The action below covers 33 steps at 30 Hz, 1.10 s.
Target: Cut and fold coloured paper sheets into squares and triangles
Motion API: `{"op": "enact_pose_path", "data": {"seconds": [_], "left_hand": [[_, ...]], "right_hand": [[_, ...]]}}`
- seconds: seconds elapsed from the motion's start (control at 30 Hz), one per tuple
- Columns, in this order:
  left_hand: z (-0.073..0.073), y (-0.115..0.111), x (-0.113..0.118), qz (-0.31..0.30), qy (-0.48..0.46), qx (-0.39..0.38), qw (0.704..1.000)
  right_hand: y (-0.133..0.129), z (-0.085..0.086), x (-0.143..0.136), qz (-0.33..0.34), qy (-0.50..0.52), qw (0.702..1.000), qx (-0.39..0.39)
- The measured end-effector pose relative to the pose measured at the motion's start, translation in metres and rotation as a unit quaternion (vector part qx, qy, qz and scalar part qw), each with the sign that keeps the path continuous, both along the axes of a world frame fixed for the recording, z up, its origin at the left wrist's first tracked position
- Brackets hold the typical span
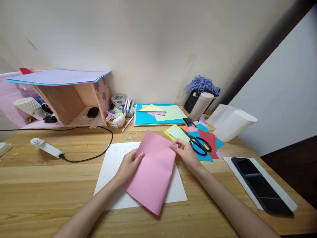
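A folded sheet of pink paper [152, 168] is held up at a tilt in the middle of the head view. Its left edge is gripped by my left hand [128, 167], thumb on the front face and the other fingers behind. Near the upper right corner my right hand [185, 152] pinches the same paper between thumb and fingers. Beneath it a white sheet [109, 185] with faint marks lies on the wooden table. Black-handled scissors [199, 144] rest on coloured paper scraps [206, 137], just beyond my right hand.
A white corded tool [47, 148] lies at the left, before an open box [74, 99]. Markers [127, 105] and a blue sheet stack [141, 115] stand at the back. Paper rolls [235, 125] and a phone [262, 185] are on the right.
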State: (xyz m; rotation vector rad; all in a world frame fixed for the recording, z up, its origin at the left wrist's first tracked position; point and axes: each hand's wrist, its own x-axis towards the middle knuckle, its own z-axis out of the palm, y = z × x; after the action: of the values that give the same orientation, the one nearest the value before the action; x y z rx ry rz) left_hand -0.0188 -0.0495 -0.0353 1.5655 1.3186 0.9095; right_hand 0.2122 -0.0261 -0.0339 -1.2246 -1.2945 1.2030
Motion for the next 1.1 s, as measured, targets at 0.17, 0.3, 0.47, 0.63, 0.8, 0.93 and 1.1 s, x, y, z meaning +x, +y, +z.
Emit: {"op": "enact_pose_path", "data": {"seconds": [0.17,0.3,0.47,0.63,0.8,0.93,1.1], "left_hand": [[-0.001,0.0,-0.001,0.001,0.007,0.005,1.0],[-0.002,0.0,-0.001,-0.008,0.005,0.005,1.0],[-0.003,0.001,-0.001,-0.001,0.006,-0.002,1.0],[-0.005,0.001,-0.002,-0.004,0.031,0.013,0.999],[-0.005,0.001,-0.001,-0.004,0.032,0.013,0.999],[-0.005,0.001,-0.001,-0.005,0.026,0.018,0.999],[-0.005,0.002,0.001,0.036,0.02,0.04,0.998]], "right_hand": [[-0.001,0.001,0.0,-0.001,0.002,1.0,0.001],[-0.001,0.001,0.0,-0.002,0.007,1.0,-0.006],[-0.001,0.001,-0.001,-0.009,0.008,1.0,-0.002],[-0.001,-0.001,-0.002,-0.024,0.02,1.0,-0.004],[0.001,-0.005,-0.001,-0.024,0.025,0.999,0.0],[0.002,-0.008,-0.001,-0.022,0.055,0.998,-0.012],[-0.005,-0.002,-0.012,0.04,0.156,0.984,-0.079]]}}
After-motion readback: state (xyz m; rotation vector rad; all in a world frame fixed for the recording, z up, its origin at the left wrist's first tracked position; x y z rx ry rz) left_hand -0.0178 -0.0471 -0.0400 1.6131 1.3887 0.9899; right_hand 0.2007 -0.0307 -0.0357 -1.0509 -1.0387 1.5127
